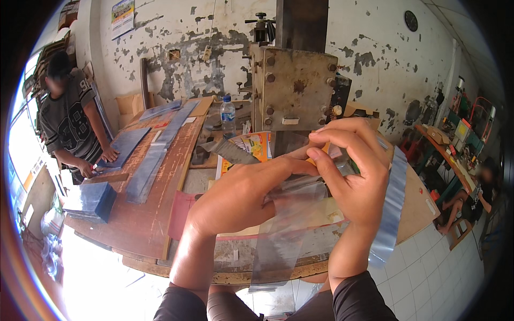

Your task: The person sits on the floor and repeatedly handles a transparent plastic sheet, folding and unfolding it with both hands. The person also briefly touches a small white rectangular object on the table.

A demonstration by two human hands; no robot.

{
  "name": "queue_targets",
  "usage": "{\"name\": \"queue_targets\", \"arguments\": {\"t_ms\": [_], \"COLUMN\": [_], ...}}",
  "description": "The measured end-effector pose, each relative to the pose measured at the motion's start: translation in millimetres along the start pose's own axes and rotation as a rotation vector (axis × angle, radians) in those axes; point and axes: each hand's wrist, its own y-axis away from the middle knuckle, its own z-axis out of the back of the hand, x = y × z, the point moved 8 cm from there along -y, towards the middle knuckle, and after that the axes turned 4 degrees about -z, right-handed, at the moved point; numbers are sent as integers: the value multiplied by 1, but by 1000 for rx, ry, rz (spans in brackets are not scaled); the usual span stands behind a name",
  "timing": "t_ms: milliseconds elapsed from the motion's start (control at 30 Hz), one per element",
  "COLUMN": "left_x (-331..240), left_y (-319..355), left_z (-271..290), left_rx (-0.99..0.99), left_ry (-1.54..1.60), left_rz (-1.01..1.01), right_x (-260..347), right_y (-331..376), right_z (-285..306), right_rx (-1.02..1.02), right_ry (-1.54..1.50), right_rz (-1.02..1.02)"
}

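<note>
left hand [241, 195]: fingers pointing right | right hand [360, 166]: fingers curled, thumb raised

Brown tabletop [152, 227], left: stacked bluish sheets [93, 200] near front corner, long bluish strip [144, 176] down middle, flat blue sheet [130, 145] alongside. Worn workbench [229, 255]: colourful printed paper [257, 143], reddish sheet [182, 214] at left. Tiled floor [423, 273], right: stool [460, 231].

Patchy white wall [230, 24] with round dark clock [410, 21], pale tiled floor [415, 267], brown table [142, 224], glaring light [91, 273] at left
</note>
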Motion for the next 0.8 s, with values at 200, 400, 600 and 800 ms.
{"name": "queue_targets", "arguments": {"t_ms": [200, 400, 600, 800], "left_x": [-8, -9, -10, -10], "left_y": [2, 0, 2, 1], "left_z": [0, -3, -3, -4], "left_rx": [-28, -28, -38, -45], "left_ry": [-71, -132, -180, -200], "left_rz": [-100, -106, -138, -146], "right_x": [-1, -2, -2, -2], "right_y": [1, 2, 2, 2], "right_z": [-1, -1, -3, -3], "right_rx": [32, 50, 74, 84], "right_ry": [-15, -25, -14, -18], "right_rz": [-34, -29, -28, -37]}}
